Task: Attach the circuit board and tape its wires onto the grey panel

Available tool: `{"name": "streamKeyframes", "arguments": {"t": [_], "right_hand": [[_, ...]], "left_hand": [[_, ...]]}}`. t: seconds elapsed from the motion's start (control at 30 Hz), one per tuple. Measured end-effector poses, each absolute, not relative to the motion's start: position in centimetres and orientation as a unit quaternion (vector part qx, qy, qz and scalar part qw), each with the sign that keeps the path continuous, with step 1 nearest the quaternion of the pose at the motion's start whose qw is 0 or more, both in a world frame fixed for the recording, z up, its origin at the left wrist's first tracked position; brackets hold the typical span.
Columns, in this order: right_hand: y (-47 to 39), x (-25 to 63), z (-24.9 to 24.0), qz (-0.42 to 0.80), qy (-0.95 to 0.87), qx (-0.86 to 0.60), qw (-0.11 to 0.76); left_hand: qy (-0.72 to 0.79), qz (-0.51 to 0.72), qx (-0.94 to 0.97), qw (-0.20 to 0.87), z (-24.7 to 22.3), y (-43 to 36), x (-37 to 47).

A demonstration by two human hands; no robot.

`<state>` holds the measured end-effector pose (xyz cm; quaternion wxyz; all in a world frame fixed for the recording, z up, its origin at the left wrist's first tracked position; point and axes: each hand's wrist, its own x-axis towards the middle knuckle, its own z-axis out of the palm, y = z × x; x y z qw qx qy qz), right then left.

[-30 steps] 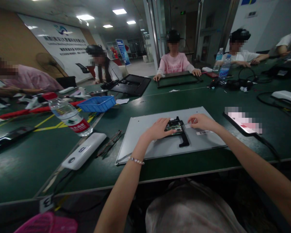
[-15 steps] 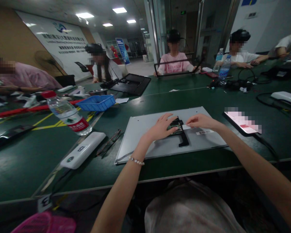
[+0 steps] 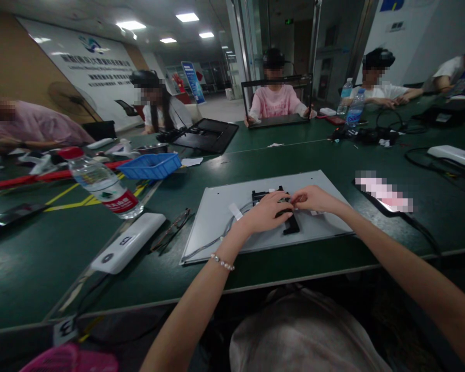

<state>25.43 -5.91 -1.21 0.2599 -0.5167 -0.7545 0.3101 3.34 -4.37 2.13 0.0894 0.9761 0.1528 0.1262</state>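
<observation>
A flat light-grey panel (image 3: 217,217) lies on the green table, with a black bracket (image 3: 291,225) and a small board mostly hidden under my fingers. My left hand (image 3: 269,211) rests over the bracket, fingers apart, palm down. Close to its fingertips, my right hand (image 3: 312,199) is pinched at the bracket's right side; what it grips, if anything, is too small to make out. A grey cable (image 3: 205,249) with a white tag (image 3: 235,211) runs across the panel's left part.
Left of the panel are glasses (image 3: 171,230), a white power bank (image 3: 129,243), a water bottle (image 3: 104,183) and a blue basket (image 3: 151,166). A phone (image 3: 383,195) lies at right. Across the table, a person holds a black frame (image 3: 277,124).
My left hand has shifted right and down over the bracket, uncovering the cable and white tag. My right hand has come closer to it. The person opposite has raised the black frame upright.
</observation>
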Motion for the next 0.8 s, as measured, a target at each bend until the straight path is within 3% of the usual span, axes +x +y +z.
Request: {"name": "streamKeyframes", "arguments": {"t": [0.8], "right_hand": [[-6.15, 25.55, -0.41, 0.232, -0.771, -0.549, 0.225]], "left_hand": [[0.166, 0.12, 0.976, 0.068, 1.61, -4.37, 3.24]]}}
